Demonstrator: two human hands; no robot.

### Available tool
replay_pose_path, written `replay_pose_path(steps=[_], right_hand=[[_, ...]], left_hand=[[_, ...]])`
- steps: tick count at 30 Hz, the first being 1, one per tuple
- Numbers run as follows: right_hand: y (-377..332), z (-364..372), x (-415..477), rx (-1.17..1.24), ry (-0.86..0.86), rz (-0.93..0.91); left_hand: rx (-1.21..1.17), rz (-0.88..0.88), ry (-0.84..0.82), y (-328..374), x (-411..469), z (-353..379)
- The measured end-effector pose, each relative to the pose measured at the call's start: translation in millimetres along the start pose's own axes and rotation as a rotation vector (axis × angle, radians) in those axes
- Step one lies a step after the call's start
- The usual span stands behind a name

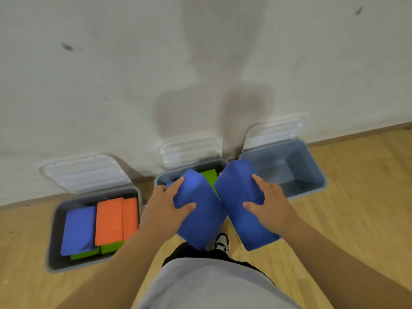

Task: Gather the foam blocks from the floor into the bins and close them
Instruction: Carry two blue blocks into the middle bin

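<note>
Our left hand [166, 207] grips the left block [201, 221], our right hand [270, 202] the right block [236, 192]; crowded together, they may snag the middle bin [159, 179].

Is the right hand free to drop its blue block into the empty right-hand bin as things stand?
Probably yes. The right hand grips its blue block just beside the right bin, whose lid stands open against the wall. The bin looks empty, and nothing lies between it and the hand.
</note>
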State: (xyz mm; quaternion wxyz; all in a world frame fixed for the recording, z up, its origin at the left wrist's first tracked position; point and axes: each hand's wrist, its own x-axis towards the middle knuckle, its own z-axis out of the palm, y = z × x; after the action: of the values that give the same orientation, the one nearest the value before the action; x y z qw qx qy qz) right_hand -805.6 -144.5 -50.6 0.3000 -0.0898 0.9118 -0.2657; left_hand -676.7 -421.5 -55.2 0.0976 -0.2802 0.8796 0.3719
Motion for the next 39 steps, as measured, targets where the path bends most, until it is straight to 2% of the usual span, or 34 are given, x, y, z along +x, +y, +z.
replay_pose_path(steps=[7, 12, 17, 23, 27, 32, 37, 39], right_hand=[[46.4, -53.5, 37.3, 0.151, 0.154, 0.148], [99.6, -98.3, 66.9, 0.235, 0.229, 0.241], [166.7, -141.5, 142.1, 0.238, 0.145, 0.244], [244.9, -178.1, 246.8, 0.134, 0.001, 0.240], [295.8, -159.2, 318.9, -0.005, -0.033, 0.277], [361.3, -74.4, 417.1, 0.065, -0.153, 0.361], [400.0, 17.7, 500.4, 0.062, -0.302, 0.305], [402.5, 35.8, 509.8, 0.182, -0.406, 0.316]], left_hand=[[0.142, 0.186, -0.195, 99.4, 105.9, 24.5], [0.151, 0.254, -0.228, 163.0, 149.3, 60.8], [0.125, 0.134, -0.219, 201.1, 188.6, 128.2], [0.105, -0.104, -0.156, 224.7, 215.3, 215.0], [0.065, -0.205, -0.136, 211.3, 236.3, 263.9], [0.042, -0.300, -0.175, 157.2, 286.1, 337.1], [0.019, -0.280, -0.229, 97.3, 331.6, 405.4], [-0.004, -0.266, -0.289, 80.9, 345.3, 426.2]])
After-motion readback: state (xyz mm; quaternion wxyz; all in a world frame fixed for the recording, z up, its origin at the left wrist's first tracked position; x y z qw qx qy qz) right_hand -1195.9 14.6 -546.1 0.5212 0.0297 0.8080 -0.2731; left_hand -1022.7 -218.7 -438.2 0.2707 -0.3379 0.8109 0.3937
